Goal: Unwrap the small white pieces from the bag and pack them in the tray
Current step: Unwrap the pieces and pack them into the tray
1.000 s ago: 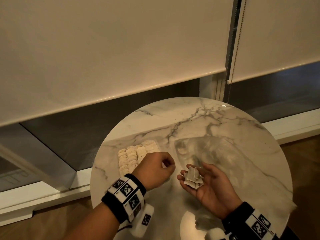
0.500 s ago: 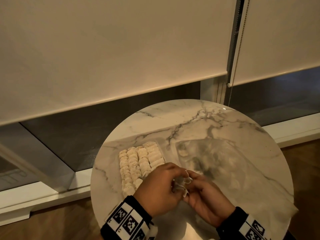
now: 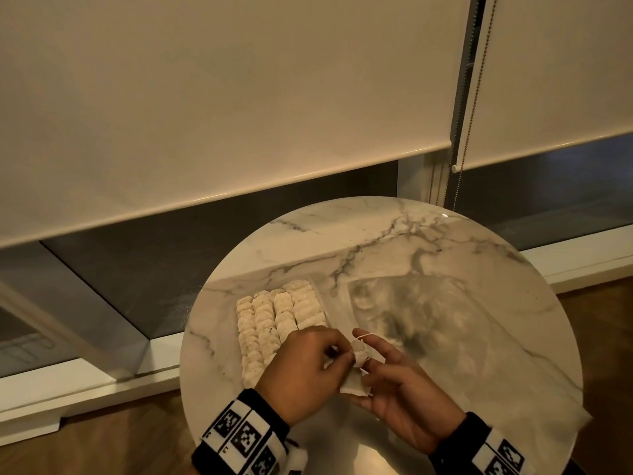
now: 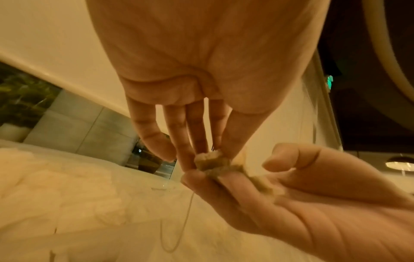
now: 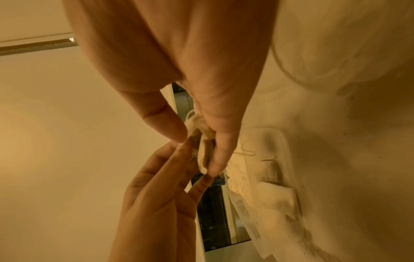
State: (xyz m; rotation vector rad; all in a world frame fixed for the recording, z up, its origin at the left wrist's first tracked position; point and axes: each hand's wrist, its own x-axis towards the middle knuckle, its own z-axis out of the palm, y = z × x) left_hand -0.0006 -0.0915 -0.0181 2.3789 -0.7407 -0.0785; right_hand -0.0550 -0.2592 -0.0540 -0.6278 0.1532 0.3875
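Note:
A small wrapped white piece [image 3: 360,357] with a thin string loop is held between both hands above the table's near side. My right hand [image 3: 371,363] pinches it between thumb and fingers [image 5: 220,156], with the loose wrapper [image 3: 354,385] lying across its palm. My left hand [image 3: 342,358] pinches the piece's top [image 4: 210,158] with its fingertips [image 4: 186,159]. The tray [image 3: 325,305] lies to the left of the hands, filled with rows of white pieces [image 3: 274,323]. The clear plastic bag [image 3: 438,323] lies flat to the right.
Everything sits on a round marble table [image 3: 359,234] whose edge curves close to my wrists. Behind it are a window sill [image 3: 85,385], dark glass and lowered roller blinds [image 3: 239,97] with a bead chain [image 3: 471,108]. Wooden floor [image 3: 603,337] surrounds the table.
My left hand left the tray and came right to meet the right hand. The right hand's fingers, then loosely open under the piece, now pinch it together with the left.

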